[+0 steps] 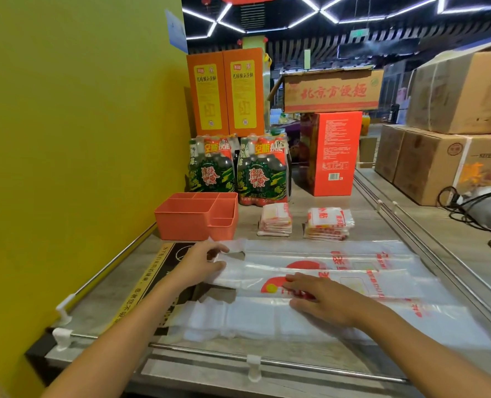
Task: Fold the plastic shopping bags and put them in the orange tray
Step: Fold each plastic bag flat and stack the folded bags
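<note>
A plastic bag (324, 271) lies stretched flat across the surface (396, 225), its handles toward the left and its printed body running to the right, with more clear plastic spread beneath and in front of it. The bag is already narrowed into a long strip, so the step in hand looks like the lengthwise folding, with the short folds still to come.

The left hand (201, 262) is at the handle end, its fingers and thumb curled round the plastic there and pinching it. The right hand (321, 300) lies flat on the middle of the strip with its fingers straight, pressing the layers down over the red print.

The orange tray (195, 222) stands just behind the left hand, close to the yellow wall (80, 139). Its compartments appear to hold no bags yet. To the right of the tray, two stacks of folded bags (275, 219) sit side by side on the surface, apart from the tray. Packs of bottles (238, 173) and cardboard boxes (454, 110) stand farther back.

The next move probably calls for bringing the handle end over toward the pressing hand while the right hand holds the crease. The film is thin and slippery, so the layers may slide or spring open unless they stay pressed. The finished stacks still need to go into the tray.
</note>
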Motion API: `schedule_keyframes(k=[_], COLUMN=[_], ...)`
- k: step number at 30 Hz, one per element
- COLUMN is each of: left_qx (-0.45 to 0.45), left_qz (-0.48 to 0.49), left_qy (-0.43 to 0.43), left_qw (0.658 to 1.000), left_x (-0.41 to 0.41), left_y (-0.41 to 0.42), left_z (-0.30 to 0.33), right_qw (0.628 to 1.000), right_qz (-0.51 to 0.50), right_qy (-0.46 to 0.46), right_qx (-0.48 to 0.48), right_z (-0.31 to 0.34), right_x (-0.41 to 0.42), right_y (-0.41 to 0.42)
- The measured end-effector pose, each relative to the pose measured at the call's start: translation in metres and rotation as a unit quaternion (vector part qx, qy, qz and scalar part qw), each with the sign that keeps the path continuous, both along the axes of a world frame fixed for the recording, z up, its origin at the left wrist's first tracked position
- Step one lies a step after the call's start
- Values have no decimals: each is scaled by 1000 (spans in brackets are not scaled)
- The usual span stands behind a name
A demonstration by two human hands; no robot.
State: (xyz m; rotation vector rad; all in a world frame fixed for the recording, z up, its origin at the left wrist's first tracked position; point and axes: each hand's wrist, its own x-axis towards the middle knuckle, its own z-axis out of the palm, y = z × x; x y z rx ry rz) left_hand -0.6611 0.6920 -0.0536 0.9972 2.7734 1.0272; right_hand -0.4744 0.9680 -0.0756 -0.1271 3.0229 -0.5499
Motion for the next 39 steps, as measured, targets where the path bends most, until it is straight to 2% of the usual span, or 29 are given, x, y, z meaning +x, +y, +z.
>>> schedule_keyframes(k=[4, 8, 11, 16, 22, 25, 30, 39], left_qx=[95, 177, 174, 120, 92, 61, 127, 273], left_qz=[0, -12, -10, -14, 3, 33, 101, 87], left_qy=[35, -5, -79, -172, -165, -115, -113, -195], left_qw=[995, 984, 982, 978, 982, 991, 980, 938], left_x=[4, 4, 0, -7, -6, -10, -19, 1], left_y=[1, -5, -12, -18, -30, -36, -44, -25], left_z=[0, -2, -5, -10, -6, -6, -7, 2], right_qw=[1000, 1000, 1000, 1000, 999, 999, 999, 999], right_qz=[-7, -14, -15, -15, -17, -18, -17, -20], right_qy=[-7, -11, -9, -14, -19, -19, -19, -21], right_qx=[-6, -13, -16, -23, -22, -21, -25, -26], right_z=[-3, -3, -4, -7, -7, -8, -7, -7], right_x=[-2, -2, -3, -4, -4, -5, -4, -4], right_y=[1, 1, 2, 4, 5, 4, 4, 3])
